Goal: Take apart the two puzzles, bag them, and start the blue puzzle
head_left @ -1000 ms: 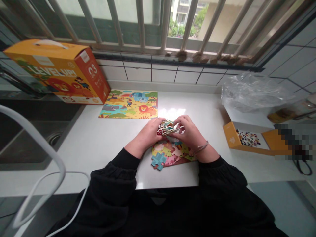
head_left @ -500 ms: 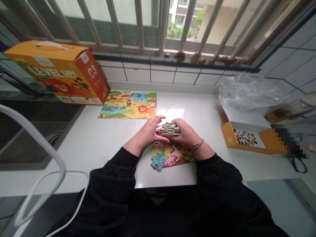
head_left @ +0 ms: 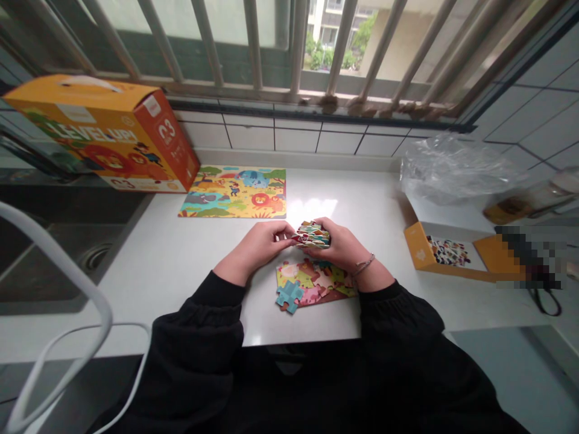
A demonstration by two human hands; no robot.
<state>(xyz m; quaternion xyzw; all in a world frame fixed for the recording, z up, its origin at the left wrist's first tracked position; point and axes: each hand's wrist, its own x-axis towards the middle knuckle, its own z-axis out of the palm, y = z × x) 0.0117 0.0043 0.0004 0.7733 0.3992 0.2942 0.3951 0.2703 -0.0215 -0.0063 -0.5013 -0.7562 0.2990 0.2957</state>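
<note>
Right hand [head_left: 342, 246]: curled round stack of puzzle pieces [head_left: 314, 234].
Left hand [head_left: 266, 242]: narrow, pinching the stack's edge.
Stack: between both hands; likely light, stiff, prone to slipping apart; best gripped by opposite edges.

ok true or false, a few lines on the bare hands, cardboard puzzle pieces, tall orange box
1. The bare right hand holds a stack of colourful cardboard puzzle pieces. True.
2. Only that hand is near the stack. False: the bare left hand has its fingers at the stack's left edge.
3. A light-blue jigsaw piece lies at the near left corner of the pink-and-green puzzle pieces. True.
4. A tall orange box with a white handle stands left of a flat animal picture. True.
5. That picture lies under the stack. False: it lies apart, beyond the hands.
</note>
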